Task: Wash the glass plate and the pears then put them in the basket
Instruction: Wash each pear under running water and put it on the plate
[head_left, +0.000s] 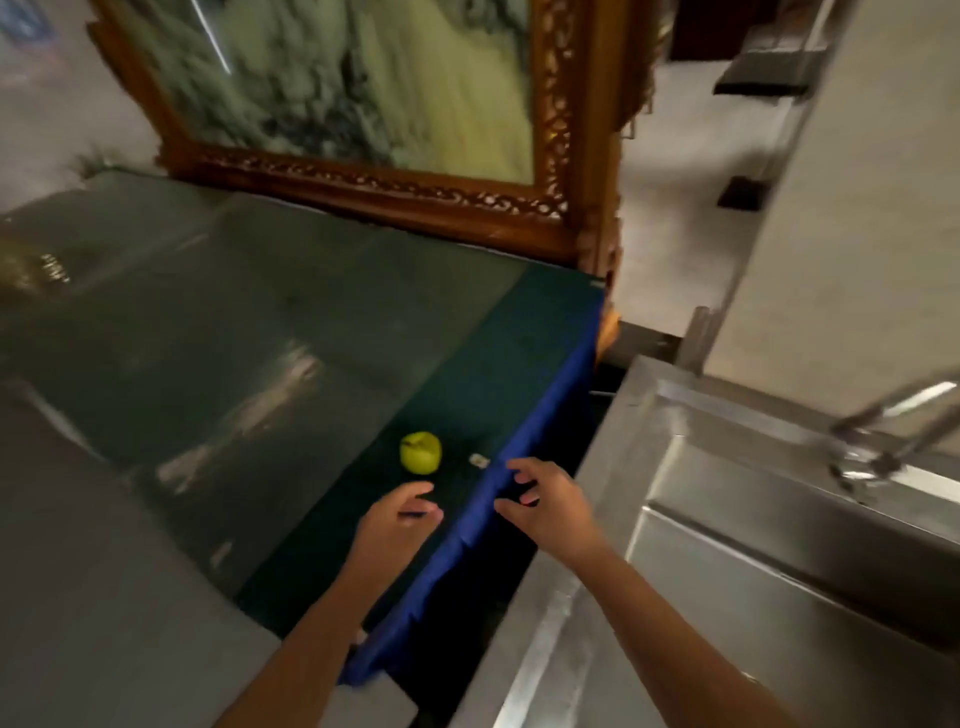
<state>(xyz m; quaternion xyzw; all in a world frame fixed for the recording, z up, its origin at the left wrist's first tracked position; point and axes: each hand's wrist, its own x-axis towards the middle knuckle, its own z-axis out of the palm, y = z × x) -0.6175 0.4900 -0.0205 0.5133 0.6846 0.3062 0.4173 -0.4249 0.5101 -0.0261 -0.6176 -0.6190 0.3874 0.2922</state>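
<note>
While the view is blurring with motion, a single yellow-green pear (421, 452) is sitting on the dark green top of the bench (260, 332), near its right edge. A small pale scrap (479, 459), too blurred to identify, is lying just beside the pear on its right. The left hand (397, 519) is hovering just below the pear, fingers loosely curled and parted, gripping nothing. The right hand (540, 506) is reaching over the blue cloth (524, 457) that is draping down the bench edge; its fingers are spread apart and carrying nothing. Nothing is standing between either hand and the pear. A steel sink (779, 519) is adjoining the bench on the right, with a metal tap (883, 431) projecting over its basin. A framed picture (363, 88) in a carved wooden frame is leaning at the far end of the bench, and pale floor is showing beyond it.
</note>
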